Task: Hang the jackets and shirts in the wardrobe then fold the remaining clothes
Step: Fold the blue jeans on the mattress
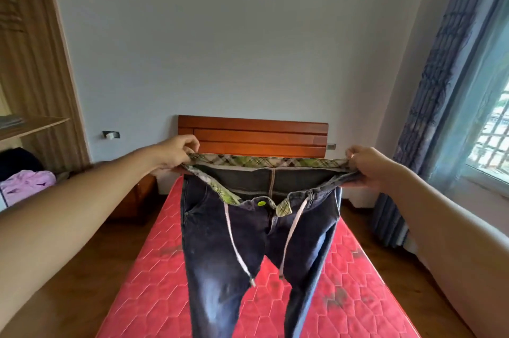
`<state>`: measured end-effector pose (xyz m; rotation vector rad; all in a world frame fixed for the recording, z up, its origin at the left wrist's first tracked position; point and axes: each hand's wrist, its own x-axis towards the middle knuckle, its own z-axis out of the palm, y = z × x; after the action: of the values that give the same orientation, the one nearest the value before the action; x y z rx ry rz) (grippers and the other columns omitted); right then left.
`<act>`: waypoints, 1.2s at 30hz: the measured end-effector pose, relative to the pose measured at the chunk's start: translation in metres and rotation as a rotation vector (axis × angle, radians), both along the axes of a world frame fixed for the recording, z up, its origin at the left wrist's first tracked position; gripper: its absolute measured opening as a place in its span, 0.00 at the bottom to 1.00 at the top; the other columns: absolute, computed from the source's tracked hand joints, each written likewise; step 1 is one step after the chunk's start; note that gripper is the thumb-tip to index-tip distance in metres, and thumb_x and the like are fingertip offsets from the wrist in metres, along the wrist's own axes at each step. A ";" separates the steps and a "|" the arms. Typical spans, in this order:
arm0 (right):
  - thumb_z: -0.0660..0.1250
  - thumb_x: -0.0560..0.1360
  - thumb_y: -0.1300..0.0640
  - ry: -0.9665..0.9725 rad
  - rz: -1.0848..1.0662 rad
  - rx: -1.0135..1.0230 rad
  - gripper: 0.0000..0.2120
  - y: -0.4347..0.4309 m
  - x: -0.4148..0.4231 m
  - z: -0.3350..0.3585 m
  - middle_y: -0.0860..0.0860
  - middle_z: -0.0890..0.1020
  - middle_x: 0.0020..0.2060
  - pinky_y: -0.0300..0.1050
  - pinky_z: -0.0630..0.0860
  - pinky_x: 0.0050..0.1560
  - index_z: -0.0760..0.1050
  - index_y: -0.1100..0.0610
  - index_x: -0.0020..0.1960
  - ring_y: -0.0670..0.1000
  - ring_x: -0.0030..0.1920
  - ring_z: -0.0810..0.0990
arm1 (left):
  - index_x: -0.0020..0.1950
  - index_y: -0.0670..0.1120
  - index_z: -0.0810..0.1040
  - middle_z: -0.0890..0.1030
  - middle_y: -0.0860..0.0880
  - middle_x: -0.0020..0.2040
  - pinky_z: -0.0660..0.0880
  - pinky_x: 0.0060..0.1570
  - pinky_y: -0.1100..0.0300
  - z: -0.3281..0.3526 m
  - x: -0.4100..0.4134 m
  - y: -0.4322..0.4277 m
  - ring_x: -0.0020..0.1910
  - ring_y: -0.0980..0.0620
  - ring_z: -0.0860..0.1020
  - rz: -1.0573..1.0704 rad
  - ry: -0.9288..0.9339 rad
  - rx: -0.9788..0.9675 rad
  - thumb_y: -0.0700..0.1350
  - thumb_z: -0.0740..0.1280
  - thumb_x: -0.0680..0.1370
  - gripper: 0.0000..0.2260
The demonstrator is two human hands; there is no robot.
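A pair of dark blue jeans (pixel 217 244) hangs in the air over the red mattress (pixel 349 296). Its waistband is stretched wide, showing a green plaid lining, a green button and two white drawstrings. My left hand (pixel 176 156) pinches the left end of the waistband. My right hand (pixel 366 163) grips the right end. Both legs dangle down past the bottom edge of the view.
A wooden wardrobe (pixel 33 62) with an open shelf stands at the left, with pink clothing (pixel 27 183) and a dark garment below it. A wooden headboard (pixel 253 134) stands against the far wall. Blue curtains (pixel 440 90) and a window are at the right.
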<state>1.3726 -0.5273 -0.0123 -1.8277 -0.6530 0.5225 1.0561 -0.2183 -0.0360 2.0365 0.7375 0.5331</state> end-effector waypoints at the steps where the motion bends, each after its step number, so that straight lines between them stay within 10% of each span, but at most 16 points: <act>1: 0.52 0.73 0.77 0.084 0.023 0.047 0.17 -0.003 0.002 0.002 0.61 0.75 0.44 0.64 0.84 0.42 0.69 0.57 0.45 0.63 0.40 0.82 | 0.43 0.45 0.71 0.79 0.45 0.41 0.79 0.33 0.61 0.003 -0.004 -0.001 0.39 0.50 0.79 -0.016 -0.074 -0.088 0.22 0.63 0.75 0.17; 6: 0.50 0.70 0.80 0.070 0.043 0.154 0.20 -0.013 0.010 0.000 0.61 0.76 0.40 0.49 0.83 0.31 0.69 0.58 0.36 0.57 0.34 0.82 | 0.31 0.44 0.79 0.82 0.38 0.51 0.80 0.43 0.66 0.011 -0.010 -0.005 0.53 0.44 0.79 -0.028 -0.239 -0.123 0.20 0.53 0.75 0.27; 11: 0.51 0.71 0.79 -0.208 -0.034 0.056 0.22 -0.016 0.005 0.000 0.64 0.83 0.40 0.47 0.85 0.38 0.79 0.64 0.32 0.58 0.38 0.82 | 0.42 0.43 0.87 0.84 0.47 0.56 0.73 0.64 0.57 0.020 -0.009 -0.014 0.59 0.51 0.79 -0.048 -0.037 0.238 0.26 0.60 0.76 0.19; 15: 0.63 0.72 0.70 -0.564 -0.026 -0.235 0.17 -0.020 0.002 -0.001 0.49 0.84 0.34 0.46 0.79 0.43 0.87 0.55 0.39 0.53 0.38 0.79 | 0.57 0.52 0.84 0.76 0.56 0.57 0.69 0.61 0.61 0.006 -0.009 -0.021 0.56 0.58 0.74 -0.144 0.187 0.604 0.38 0.76 0.71 0.17; 21: 0.72 0.76 0.50 -1.118 0.140 -0.441 0.06 -0.031 -0.013 -0.019 0.45 0.76 0.47 0.49 0.77 0.54 0.84 0.52 0.49 0.53 0.49 0.78 | 0.39 0.57 0.77 0.76 0.53 0.47 0.72 0.51 0.57 -0.008 -0.005 -0.025 0.48 0.52 0.76 -0.079 0.050 0.710 0.39 0.77 0.73 0.14; 27: 0.68 0.79 0.45 -1.030 -0.089 -0.259 0.08 -0.043 -0.009 -0.002 0.40 0.75 0.34 0.52 0.73 0.53 0.77 0.43 0.41 0.55 0.47 0.74 | 0.39 0.44 0.79 0.78 0.48 0.38 0.67 0.42 0.56 0.001 -0.012 -0.015 0.40 0.50 0.74 0.019 -0.056 0.428 0.43 0.74 0.77 0.08; 31: 0.73 0.76 0.50 -0.742 -0.126 -0.085 0.11 -0.045 -0.008 0.009 0.50 0.78 0.29 0.43 0.70 0.34 0.81 0.54 0.37 0.51 0.33 0.74 | 0.36 0.48 0.80 0.78 0.49 0.34 0.71 0.45 0.53 0.007 -0.014 -0.010 0.39 0.48 0.76 0.082 -0.160 0.210 0.50 0.75 0.76 0.11; 36: 0.75 0.75 0.53 -0.633 -0.102 -0.019 0.08 -0.050 -0.004 0.012 0.56 0.82 0.34 0.45 0.72 0.38 0.82 0.53 0.38 0.51 0.34 0.75 | 0.32 0.51 0.78 0.76 0.47 0.34 0.69 0.44 0.54 0.023 -0.014 -0.020 0.39 0.48 0.74 0.097 -0.286 0.120 0.47 0.76 0.75 0.13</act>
<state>1.3683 -0.5769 0.0002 -2.0377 -0.9656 -0.1371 1.0424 -0.2382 -0.0133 1.9843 0.6453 0.9217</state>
